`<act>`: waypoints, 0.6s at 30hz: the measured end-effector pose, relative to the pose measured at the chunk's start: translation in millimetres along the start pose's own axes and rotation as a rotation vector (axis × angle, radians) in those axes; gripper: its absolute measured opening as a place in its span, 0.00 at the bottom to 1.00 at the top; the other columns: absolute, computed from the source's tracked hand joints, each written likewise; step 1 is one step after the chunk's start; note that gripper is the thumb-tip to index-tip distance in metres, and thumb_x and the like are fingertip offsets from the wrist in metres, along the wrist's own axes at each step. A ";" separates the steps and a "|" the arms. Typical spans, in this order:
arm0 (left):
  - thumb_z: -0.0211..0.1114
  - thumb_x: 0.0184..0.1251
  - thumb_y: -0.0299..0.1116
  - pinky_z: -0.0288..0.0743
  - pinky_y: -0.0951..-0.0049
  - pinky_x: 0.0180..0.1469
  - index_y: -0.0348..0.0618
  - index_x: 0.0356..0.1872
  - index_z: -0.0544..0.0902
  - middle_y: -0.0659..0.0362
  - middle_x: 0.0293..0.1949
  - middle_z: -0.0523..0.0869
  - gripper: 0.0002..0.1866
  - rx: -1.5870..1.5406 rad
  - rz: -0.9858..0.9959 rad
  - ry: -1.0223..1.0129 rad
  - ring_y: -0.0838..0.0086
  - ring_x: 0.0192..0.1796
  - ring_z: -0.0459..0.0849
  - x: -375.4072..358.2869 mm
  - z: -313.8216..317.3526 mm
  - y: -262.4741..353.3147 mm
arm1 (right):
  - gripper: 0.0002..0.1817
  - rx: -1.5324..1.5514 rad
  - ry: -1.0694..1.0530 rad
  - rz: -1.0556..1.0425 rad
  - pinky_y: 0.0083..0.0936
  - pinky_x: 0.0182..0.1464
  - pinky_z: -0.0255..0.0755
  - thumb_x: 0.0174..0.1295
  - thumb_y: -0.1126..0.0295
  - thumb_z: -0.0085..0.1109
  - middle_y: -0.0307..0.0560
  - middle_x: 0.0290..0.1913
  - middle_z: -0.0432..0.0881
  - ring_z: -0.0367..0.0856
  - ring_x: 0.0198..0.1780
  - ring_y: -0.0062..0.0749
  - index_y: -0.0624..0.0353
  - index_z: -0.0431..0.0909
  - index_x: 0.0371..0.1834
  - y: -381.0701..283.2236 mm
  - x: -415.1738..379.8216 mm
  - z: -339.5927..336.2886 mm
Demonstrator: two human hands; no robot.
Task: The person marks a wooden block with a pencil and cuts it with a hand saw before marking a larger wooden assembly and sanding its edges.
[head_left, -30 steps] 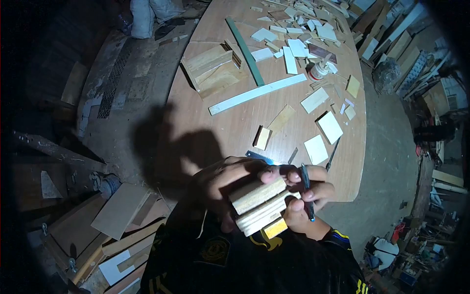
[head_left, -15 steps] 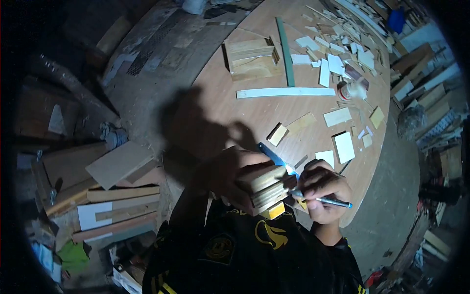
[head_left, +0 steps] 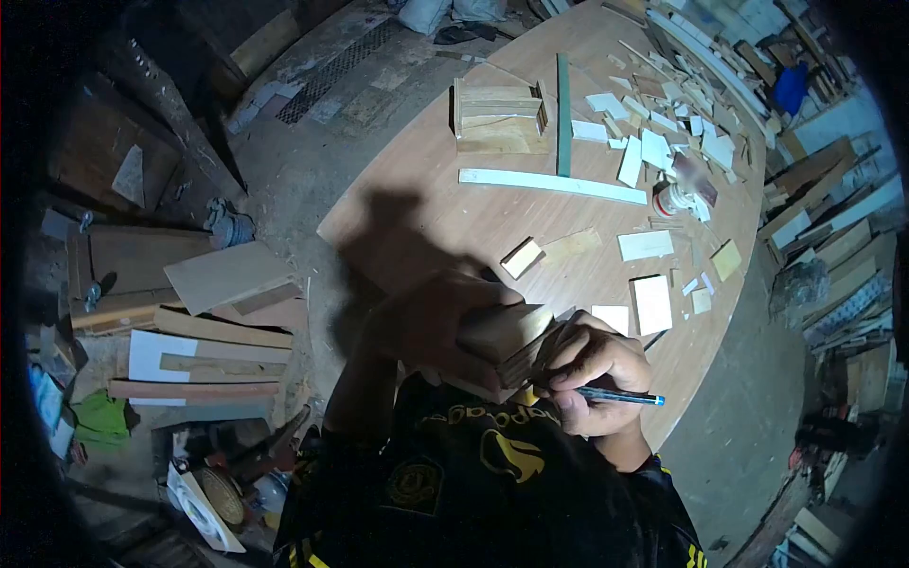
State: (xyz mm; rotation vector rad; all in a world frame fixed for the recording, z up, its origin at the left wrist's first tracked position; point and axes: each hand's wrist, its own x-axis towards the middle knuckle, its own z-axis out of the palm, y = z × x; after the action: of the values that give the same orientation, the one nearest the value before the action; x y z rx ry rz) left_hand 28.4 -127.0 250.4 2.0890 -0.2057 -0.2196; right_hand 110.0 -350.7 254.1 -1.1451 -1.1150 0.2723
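Observation:
My left hand (head_left: 431, 317) is wrapped around a small stack of wooden blocks (head_left: 507, 333), held close in front of my chest and partly in shadow. A pen (head_left: 620, 395) with a blue end sits pinched between the fingers of my right hand (head_left: 601, 364). The right fingertips come right up to the layered edge of the wood, and they hide the pen's tip. Just beyond the hands, a small wooden block (head_left: 521, 257) lies on the round table (head_left: 398, 265) beside a thin wood strip (head_left: 573, 243).
A small wooden box-like piece (head_left: 502, 137) stands farther back, near a green strip (head_left: 564, 114) and a white strip (head_left: 554, 185). Many offcuts (head_left: 653, 142) and a white jar (head_left: 672, 199) cover the right side. Boards (head_left: 232, 276) are stacked on the left.
The wood in my left hand has turned, so its top face shows more and its layered edge less. My right hand and the pen have shifted left, closer against the wood.

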 end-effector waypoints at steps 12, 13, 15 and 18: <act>0.80 0.32 0.62 0.77 0.61 0.50 0.41 0.52 0.83 0.49 0.40 0.87 0.45 0.080 0.022 0.124 0.59 0.42 0.86 0.6 15.0 13.6 | 0.07 0.002 0.056 0.086 0.25 0.35 0.73 0.50 0.77 0.70 0.46 0.26 0.83 0.80 0.28 0.33 0.61 0.80 0.28 2.1 -12.0 -8.4; 0.80 0.32 0.62 0.77 0.61 0.50 0.41 0.52 0.83 0.49 0.40 0.87 0.45 0.079 0.021 0.125 0.59 0.42 0.86 0.4 15.2 13.0 | 0.07 -0.003 0.064 0.081 0.25 0.35 0.73 0.50 0.77 0.70 0.46 0.26 0.83 0.80 0.28 0.33 0.61 0.80 0.28 2.1 -12.1 -7.6; 0.80 0.33 0.63 0.76 0.61 0.50 0.41 0.52 0.83 0.49 0.39 0.87 0.45 0.068 0.019 0.107 0.59 0.43 0.86 0.0 14.9 11.5 | 0.07 -0.008 0.072 0.075 0.25 0.35 0.73 0.50 0.77 0.70 0.46 0.26 0.83 0.80 0.28 0.33 0.61 0.80 0.28 2.5 -12.8 -7.2; 0.80 0.33 0.64 0.76 0.62 0.50 0.41 0.52 0.83 0.49 0.38 0.87 0.45 0.075 0.013 0.075 0.59 0.43 0.86 0.7 13.0 10.6 | 0.07 -0.024 0.050 0.071 0.25 0.35 0.72 0.50 0.76 0.70 0.46 0.27 0.83 0.79 0.28 0.33 0.61 0.80 0.29 2.8 -13.0 -6.9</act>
State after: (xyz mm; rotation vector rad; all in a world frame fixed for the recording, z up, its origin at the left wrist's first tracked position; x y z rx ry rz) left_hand 25.4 -143.4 253.0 2.1652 -0.1848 -0.1272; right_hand 110.3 -362.3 244.6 -1.2084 -1.0376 0.2847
